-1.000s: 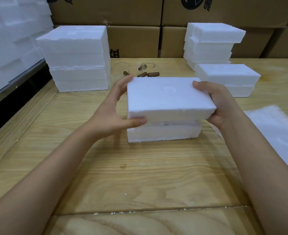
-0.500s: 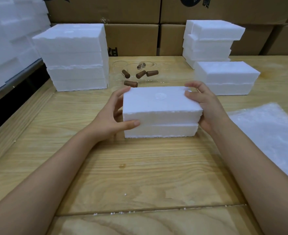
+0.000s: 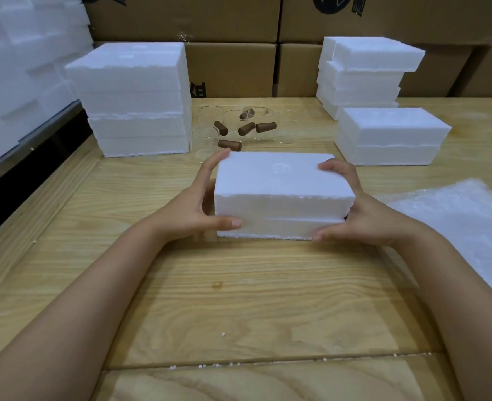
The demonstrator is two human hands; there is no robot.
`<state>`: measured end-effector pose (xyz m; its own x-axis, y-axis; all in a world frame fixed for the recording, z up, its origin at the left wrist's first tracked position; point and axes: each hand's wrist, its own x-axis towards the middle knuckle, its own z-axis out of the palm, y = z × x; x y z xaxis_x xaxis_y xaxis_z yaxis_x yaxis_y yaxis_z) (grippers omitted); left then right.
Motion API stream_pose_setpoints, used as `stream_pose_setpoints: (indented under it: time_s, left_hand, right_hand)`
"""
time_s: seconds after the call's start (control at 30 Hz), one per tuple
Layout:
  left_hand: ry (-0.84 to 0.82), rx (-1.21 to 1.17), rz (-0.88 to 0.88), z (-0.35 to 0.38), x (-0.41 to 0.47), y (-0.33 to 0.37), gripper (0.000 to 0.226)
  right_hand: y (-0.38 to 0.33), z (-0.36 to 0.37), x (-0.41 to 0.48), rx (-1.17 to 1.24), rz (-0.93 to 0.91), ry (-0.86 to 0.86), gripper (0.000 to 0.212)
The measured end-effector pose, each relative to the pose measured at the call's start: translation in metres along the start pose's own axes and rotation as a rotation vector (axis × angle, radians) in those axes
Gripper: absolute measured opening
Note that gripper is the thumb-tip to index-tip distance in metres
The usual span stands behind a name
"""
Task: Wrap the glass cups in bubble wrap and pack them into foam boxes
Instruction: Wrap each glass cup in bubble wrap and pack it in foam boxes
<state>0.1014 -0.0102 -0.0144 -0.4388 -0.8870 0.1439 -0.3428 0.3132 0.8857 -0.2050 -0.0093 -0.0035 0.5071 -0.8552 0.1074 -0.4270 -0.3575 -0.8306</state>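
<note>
The left hand (image 3: 191,211) and right hand (image 3: 367,217) are apart, each clamped on one end of the closed foam box (image 3: 279,183), which sits between them on the wooden table (image 3: 239,287). The left thumb lies on the near face by the seam. The right thumb sits at the lower near corner, with that hand's fingers over the far top edge. The box is probably very light and stiff, but crumbly, judging by the white crumbs nearer the body. It is best held by its ends with spread fingers, across both halves, so the lid does not lift alone. Whether a cup is inside cannot be told, as the box is shut. Just beyond the hands lie the glass cups (image 3: 233,115) with brown stoppers (image 3: 229,145). They are likely fragile and slippery, and so clear that their number and pose are hard to make out. To the right of the right hand, bubble wrap (image 3: 464,221) runs out of frame. Foam stacks stand beyond the left hand (image 3: 134,96) and beyond the right (image 3: 389,137), with cartons (image 3: 233,68) behind.
</note>
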Motion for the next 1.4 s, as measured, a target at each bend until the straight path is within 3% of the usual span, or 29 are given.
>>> stream_pose_setpoints:
  time_s: [0.1, 0.3, 0.5, 0.63, 0.93, 1.13, 1.4]
  left_hand:
    - [-0.011, 0.057, 0.004, 0.000, 0.002, -0.003, 0.115]
    - [0.091, 0.032, 0.043, 0.001, 0.002, -0.008, 0.114]
    - [0.204, -0.189, 0.071, -0.001, 0.007, -0.002, 0.068]
    - [0.218, -0.259, 0.041, -0.003, 0.013, -0.007, 0.058]
    - [0.207, -0.292, 0.021, -0.005, 0.012, -0.007, 0.065]
    - [0.073, -0.284, -0.055, -0.040, -0.012, -0.008, 0.077]
    - [0.302, -0.245, -0.164, -0.101, -0.060, -0.035, 0.098]
  right_hand:
    - [0.003, 0.001, -0.001, 0.015, -0.004, 0.008, 0.101]
    - [0.000, 0.004, -0.001, 0.084, -0.044, 0.086, 0.095]
    - [-0.013, 0.006, 0.014, 0.281, -0.029, 0.106, 0.088]
    - [-0.016, 0.008, 0.019, 0.313, -0.006, 0.115, 0.080]
    - [-0.016, 0.007, 0.021, 0.327, -0.030, 0.151, 0.077]
    - [-0.024, 0.036, 0.028, 0.200, -0.068, 0.206, 0.088]
    - [-0.037, 0.106, 0.092, 0.058, -0.120, 0.117, 0.093]
